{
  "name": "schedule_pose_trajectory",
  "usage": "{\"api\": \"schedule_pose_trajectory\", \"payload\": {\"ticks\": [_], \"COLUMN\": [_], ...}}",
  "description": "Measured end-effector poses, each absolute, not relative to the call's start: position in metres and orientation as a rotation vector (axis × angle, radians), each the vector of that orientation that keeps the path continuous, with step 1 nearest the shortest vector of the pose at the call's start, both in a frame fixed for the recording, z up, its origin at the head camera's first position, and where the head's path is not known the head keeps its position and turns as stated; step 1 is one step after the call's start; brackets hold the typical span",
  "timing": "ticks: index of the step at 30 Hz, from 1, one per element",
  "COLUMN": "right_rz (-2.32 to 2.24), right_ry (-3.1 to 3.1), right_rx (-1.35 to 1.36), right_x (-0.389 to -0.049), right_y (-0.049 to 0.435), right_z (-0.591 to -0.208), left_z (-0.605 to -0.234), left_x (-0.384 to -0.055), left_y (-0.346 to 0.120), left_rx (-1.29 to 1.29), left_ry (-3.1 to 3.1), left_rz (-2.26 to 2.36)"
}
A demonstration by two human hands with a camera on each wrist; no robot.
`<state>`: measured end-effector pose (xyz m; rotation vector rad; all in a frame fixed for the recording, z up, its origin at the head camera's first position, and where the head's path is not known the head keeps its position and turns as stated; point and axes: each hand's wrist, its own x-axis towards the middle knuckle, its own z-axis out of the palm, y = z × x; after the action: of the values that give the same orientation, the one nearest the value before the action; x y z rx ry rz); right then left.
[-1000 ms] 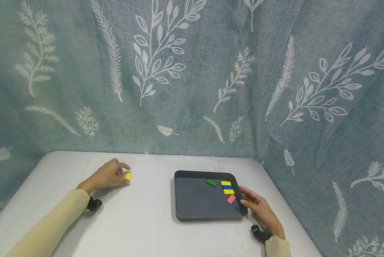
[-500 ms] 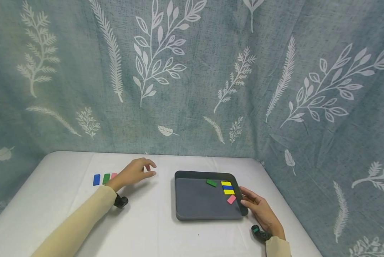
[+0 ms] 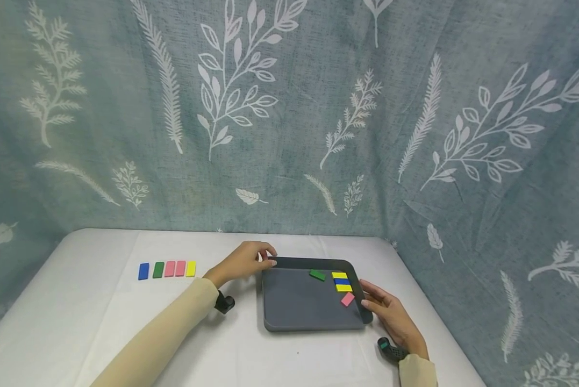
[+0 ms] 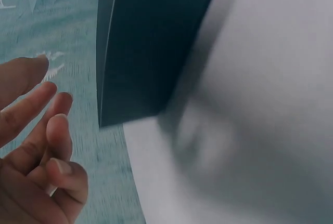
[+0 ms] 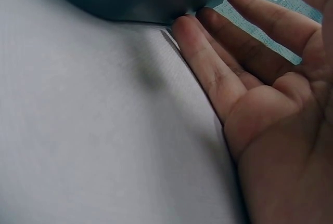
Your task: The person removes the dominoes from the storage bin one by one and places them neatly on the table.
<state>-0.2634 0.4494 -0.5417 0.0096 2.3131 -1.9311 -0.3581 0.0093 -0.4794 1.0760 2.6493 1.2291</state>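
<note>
Near the back left corner of a dark grey tray (image 3: 313, 326) is my left hand (image 3: 244, 262), holding nothing. Its fingers (image 4: 60, 135) are loosely bent in the left wrist view, with a gap between them and the tray. At the tray's right side my right hand (image 3: 395, 320) holds the wall, thumb at the rim and fingertips (image 5: 190, 34) against the outside. Inside the tray lie a green block (image 3: 317, 275), a yellow block (image 3: 340, 275), a blue block (image 3: 341, 281), another yellow block (image 3: 344, 288) and a tilted pink block (image 3: 348, 299).
Left of the tray, a row of flat blocks lies on the white-covered table (image 3: 124, 312): blue (image 3: 143, 271), green (image 3: 158, 270), two pink blocks (image 3: 170, 269) and yellow (image 3: 191, 269). A leaf-patterned curtain (image 3: 289, 134) hangs behind and at the sides.
My left hand has left the pink and yellow blocks at the end of the row and moved right to the tray's back left corner. The right hand and tray stay put.
</note>
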Motion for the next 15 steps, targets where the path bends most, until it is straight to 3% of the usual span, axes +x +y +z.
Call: {"api": "schedule_pose_trajectory", "payload": {"ticks": [15], "right_rz": [-1.949], "right_ry": [2.319], "right_rx": [0.024], "right_x": [-0.264], "right_y": [0.449], "right_z": [-0.543], "left_z": [-0.477], "left_x": [-0.359], "left_y": [0.067], "left_rx": [1.101], "left_ry": [2.542], "left_rz": [1.266]}}
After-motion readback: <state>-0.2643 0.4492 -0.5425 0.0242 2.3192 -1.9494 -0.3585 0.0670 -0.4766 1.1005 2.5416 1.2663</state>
